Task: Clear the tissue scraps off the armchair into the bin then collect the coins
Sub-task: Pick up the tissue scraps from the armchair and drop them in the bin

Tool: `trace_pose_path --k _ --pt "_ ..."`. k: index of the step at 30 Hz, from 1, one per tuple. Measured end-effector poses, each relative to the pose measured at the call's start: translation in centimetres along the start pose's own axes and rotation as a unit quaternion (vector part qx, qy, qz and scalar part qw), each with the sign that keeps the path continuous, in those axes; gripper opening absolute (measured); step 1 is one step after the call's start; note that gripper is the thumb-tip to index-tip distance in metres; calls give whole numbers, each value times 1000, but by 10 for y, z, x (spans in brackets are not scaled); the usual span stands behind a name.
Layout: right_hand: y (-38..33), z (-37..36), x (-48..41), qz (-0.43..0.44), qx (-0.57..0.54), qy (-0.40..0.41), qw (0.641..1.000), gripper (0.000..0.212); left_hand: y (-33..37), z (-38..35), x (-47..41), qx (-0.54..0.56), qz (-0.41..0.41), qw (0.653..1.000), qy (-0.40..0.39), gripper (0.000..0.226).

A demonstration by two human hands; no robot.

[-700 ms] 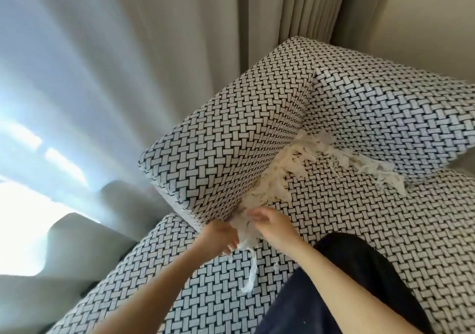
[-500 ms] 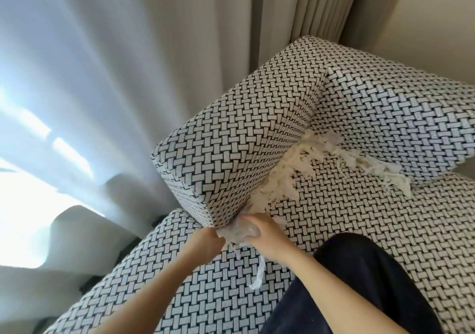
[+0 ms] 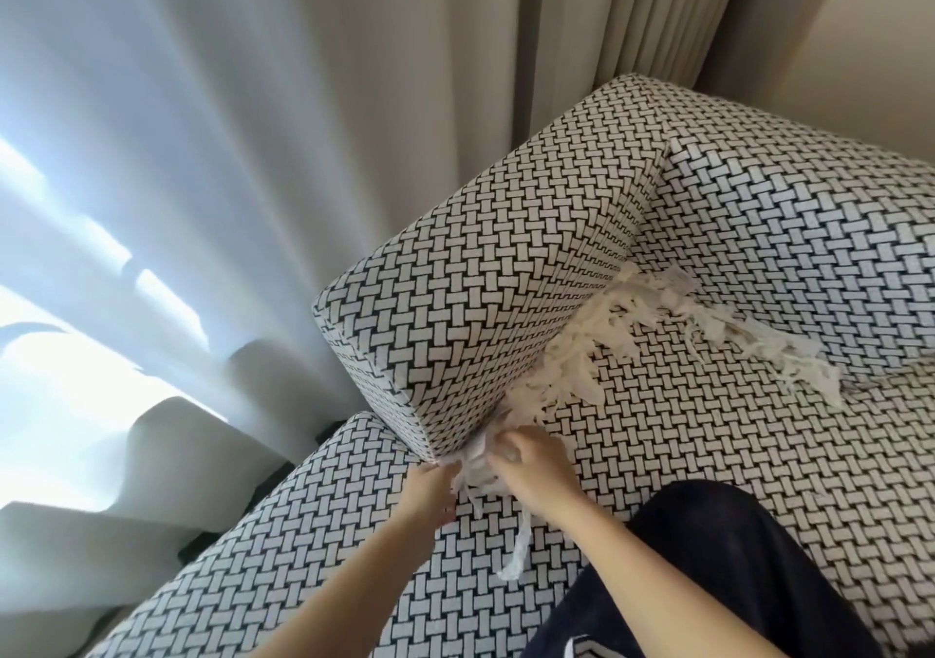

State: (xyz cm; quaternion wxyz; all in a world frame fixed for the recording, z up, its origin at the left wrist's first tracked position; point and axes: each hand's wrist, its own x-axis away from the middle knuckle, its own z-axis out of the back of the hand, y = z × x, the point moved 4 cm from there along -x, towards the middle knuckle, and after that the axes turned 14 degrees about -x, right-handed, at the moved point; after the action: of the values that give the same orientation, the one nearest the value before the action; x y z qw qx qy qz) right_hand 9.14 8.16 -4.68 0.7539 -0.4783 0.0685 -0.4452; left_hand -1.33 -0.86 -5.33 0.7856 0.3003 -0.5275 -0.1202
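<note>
Scraps (image 3: 479,471) between left hand (image 3: 428,494), right hand (image 3: 537,470)

Landmark: armchair (image 3: 506,303), black-and-white basket-weave upholstery, fills the right and lower frame.

- Left of armchair: sheer curtain (image 3: 152,151), white, floor-length, daylight coming through it. Brightest patches at far left; soft blue-grey shadow in the folds.
- Hem of the sheer gathers in rounded folds low beside the armchair's arm.
- Behind the armchair: heavier beige drape (image 3: 632,14), tight vertical pleats, unlit.
- Right of the drape, above the chair back: plain cream wall (image 3: 870,25).
- Floor (image 3: 210,548): only a dark strip between hem and armchair base; material not discernible.
</note>
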Motion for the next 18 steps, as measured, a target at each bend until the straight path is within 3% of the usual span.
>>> trace_pose_path --k 3,8,12,18 --pt "-7 10 -3 -34 -84 67 994 45 -7 -6 -1 32 14 998 49 14" --pt "-12 7 -13 -52 -52 46 996 19 -14 -12 6 -14 -8 995 100 14" --pt "-4 9 -17 -103 -13 42 994 17 -13 -16 10 -23 -22 994 105 13" --pt "3 32 5 -109 -95 57 988 21 -14 -33 18 -8 -33 999 43 18"
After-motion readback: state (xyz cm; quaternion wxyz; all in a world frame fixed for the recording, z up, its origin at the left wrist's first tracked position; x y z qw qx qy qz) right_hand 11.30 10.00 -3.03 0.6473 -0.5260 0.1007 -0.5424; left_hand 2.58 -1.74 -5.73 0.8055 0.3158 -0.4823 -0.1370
